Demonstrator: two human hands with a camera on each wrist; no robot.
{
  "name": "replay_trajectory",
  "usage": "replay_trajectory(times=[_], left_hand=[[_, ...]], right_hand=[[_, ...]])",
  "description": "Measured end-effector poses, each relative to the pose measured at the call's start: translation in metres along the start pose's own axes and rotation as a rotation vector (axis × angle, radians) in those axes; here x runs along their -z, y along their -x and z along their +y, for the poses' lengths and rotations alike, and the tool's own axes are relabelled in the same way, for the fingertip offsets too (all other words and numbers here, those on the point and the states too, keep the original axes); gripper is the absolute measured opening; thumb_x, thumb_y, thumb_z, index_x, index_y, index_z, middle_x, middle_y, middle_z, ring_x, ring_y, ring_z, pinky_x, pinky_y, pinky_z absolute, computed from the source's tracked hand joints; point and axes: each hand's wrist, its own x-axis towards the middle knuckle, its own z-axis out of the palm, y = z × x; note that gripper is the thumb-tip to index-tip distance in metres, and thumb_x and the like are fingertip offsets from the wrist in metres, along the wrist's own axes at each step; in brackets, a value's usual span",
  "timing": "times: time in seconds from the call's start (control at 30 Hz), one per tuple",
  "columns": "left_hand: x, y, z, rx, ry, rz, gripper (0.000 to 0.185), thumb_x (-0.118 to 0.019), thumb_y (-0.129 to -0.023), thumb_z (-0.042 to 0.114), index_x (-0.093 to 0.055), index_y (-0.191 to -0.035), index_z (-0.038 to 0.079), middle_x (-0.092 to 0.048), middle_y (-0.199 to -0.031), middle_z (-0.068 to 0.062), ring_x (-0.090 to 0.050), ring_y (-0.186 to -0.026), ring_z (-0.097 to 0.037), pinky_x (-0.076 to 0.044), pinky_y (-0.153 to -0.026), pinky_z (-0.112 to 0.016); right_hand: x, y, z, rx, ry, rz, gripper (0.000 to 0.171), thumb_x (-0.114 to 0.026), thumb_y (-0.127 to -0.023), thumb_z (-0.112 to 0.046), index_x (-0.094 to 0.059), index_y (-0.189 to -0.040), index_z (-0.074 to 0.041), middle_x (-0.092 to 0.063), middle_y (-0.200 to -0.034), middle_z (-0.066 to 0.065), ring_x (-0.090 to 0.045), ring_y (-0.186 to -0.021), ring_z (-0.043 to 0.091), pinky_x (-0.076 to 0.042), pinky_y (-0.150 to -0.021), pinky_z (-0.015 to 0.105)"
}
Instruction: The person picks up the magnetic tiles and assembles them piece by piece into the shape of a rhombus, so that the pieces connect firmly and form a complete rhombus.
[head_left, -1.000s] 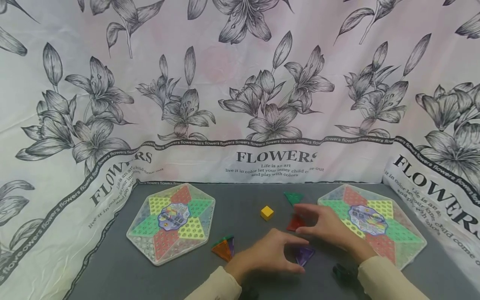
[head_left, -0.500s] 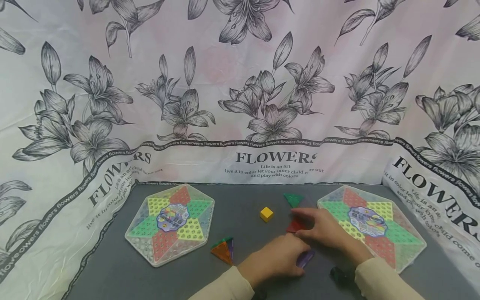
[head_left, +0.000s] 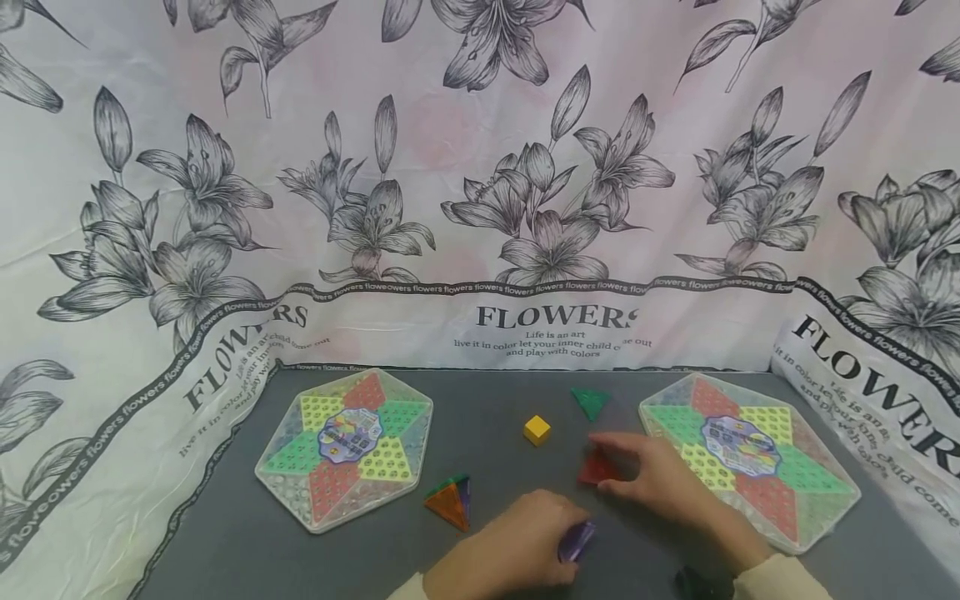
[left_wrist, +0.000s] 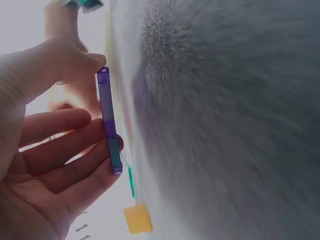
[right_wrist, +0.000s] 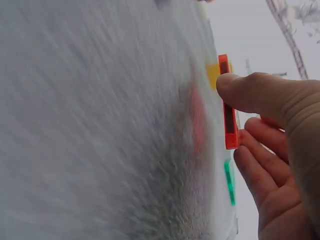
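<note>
In the head view my left hand (head_left: 517, 537) pinches a purple translucent magnetic tile (head_left: 575, 542), tilted on edge. The left wrist view shows that purple tile (left_wrist: 106, 107) edge-on between thumb and fingertips, close above the table. My right hand (head_left: 660, 483) grips a red triangular magnetic tile (head_left: 595, 468) between thumb and fingers. Edge-on in the right wrist view, the red tile (right_wrist: 230, 127) is close over the grey surface, with a reddish patch below it. Left of my left hand stands a joined piece of orange, green and purple tiles (head_left: 448, 504).
A yellow cube (head_left: 536, 431) and a green triangular tile (head_left: 591, 402) lie farther back on the grey table (head_left: 480, 400). Star-patterned hexagonal boards flank the workspace, the left board (head_left: 333, 500) and the right board (head_left: 825, 500). A flower-printed cloth (head_left: 420, 325) hangs behind.
My left hand has closed on the purple tile and drawn it left and nearer. The right hand's fingers have closed on the red tile, shifting slightly nearer.
</note>
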Motion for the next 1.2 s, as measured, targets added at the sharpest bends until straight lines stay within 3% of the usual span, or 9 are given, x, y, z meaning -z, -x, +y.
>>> replay_trajectory(times=[0.17,0.37,0.53,0.67,0.77,0.87,1.03,1.1,1.2], left_hand=[[0.01,0.034,-0.01,0.081,0.103,0.073,0.046,-0.091,-0.083,0.026,-0.078,-0.126,0.015,-0.078,-0.113,0.011,-0.067,-0.103,0.002,-0.056,-0.094,-0.02],[0.008,0.047,-0.017,0.158,0.083,0.065,0.05,-0.091,-0.086,0.028,-0.076,-0.13,0.011,-0.079,-0.123,0.005,-0.07,-0.113,-0.004,-0.057,-0.101,-0.026],[-0.008,0.045,-0.024,0.168,0.072,0.059,0.055,-0.094,-0.086,0.034,-0.076,-0.132,0.01,-0.079,-0.126,0.002,-0.071,-0.117,-0.009,-0.057,-0.104,-0.029],[-0.04,0.044,-0.044,0.122,0.042,0.13,0.053,-0.096,-0.082,0.034,-0.076,-0.127,0.013,-0.079,-0.12,0.005,-0.071,-0.111,-0.01,-0.059,-0.097,-0.031],[-0.05,0.046,-0.053,0.088,-0.001,0.169,0.044,-0.095,-0.079,0.025,-0.077,-0.118,0.016,-0.079,-0.111,0.007,-0.07,-0.102,-0.009,-0.058,-0.089,-0.03],[-0.037,0.049,-0.046,0.106,-0.014,0.149,0.039,-0.093,-0.08,0.019,-0.079,-0.116,0.016,-0.08,-0.108,0.007,-0.069,-0.098,-0.008,-0.058,-0.086,-0.029],[-0.01,0.05,-0.026,0.198,0.008,0.069,0.035,-0.09,-0.086,0.019,-0.081,-0.12,0.018,-0.081,-0.11,0.009,-0.068,-0.099,-0.005,-0.056,-0.091,-0.024],[-0.008,0.05,-0.024,0.197,0.011,0.069,0.034,-0.09,-0.087,0.019,-0.082,-0.12,0.018,-0.08,-0.109,0.01,-0.068,-0.099,-0.004,-0.056,-0.091,-0.023],[-0.021,0.048,-0.031,0.126,-0.014,0.136,0.032,-0.089,-0.084,0.016,-0.082,-0.116,0.017,-0.08,-0.104,0.009,-0.068,-0.094,-0.005,-0.056,-0.084,-0.026]], right_hand=[[-0.002,0.021,-0.016,0.057,0.0,-0.014,0.063,-0.097,-0.083,-0.033,-0.075,-0.14,-0.017,-0.078,-0.135,-0.003,-0.074,-0.124,0.021,-0.062,-0.102,0.042],[-0.019,0.042,-0.029,0.194,-0.004,-0.001,0.064,-0.098,-0.082,-0.033,-0.074,-0.139,-0.018,-0.079,-0.133,-0.005,-0.074,-0.121,0.012,-0.062,-0.099,0.033],[-0.038,0.051,-0.03,0.313,0.03,0.054,0.071,-0.099,-0.078,-0.027,-0.072,-0.141,-0.015,-0.078,-0.133,-0.001,-0.074,-0.12,0.015,-0.056,-0.103,0.021],[-0.045,0.059,-0.028,0.303,0.029,0.119,0.075,-0.101,-0.073,-0.025,-0.072,-0.141,-0.015,-0.079,-0.132,0.0,-0.074,-0.121,0.012,-0.04,-0.109,0.005],[-0.045,0.063,-0.027,0.299,0.02,0.16,0.071,-0.102,-0.071,-0.02,-0.075,-0.137,-0.017,-0.08,-0.127,-0.002,-0.074,-0.116,0.009,-0.039,-0.107,0.002],[-0.046,0.065,-0.028,0.305,-0.026,0.161,0.068,-0.1,-0.072,-0.013,-0.076,-0.135,-0.021,-0.08,-0.124,-0.006,-0.074,-0.112,0.005,-0.042,-0.103,0.002],[-0.051,0.066,-0.033,0.341,-0.085,0.137,0.067,-0.098,-0.074,-0.008,-0.075,-0.136,-0.02,-0.08,-0.124,-0.005,-0.075,-0.111,0.006,-0.045,-0.102,0.004],[-0.052,0.066,-0.035,0.352,-0.09,0.129,0.066,-0.098,-0.075,-0.007,-0.075,-0.136,-0.019,-0.081,-0.123,-0.004,-0.075,-0.111,0.008,-0.046,-0.102,0.005],[-0.052,0.067,-0.036,0.343,-0.121,0.097,0.064,-0.097,-0.078,-0.008,-0.074,-0.137,-0.018,-0.08,-0.124,-0.002,-0.075,-0.112,0.008,-0.048,-0.101,0.006]])
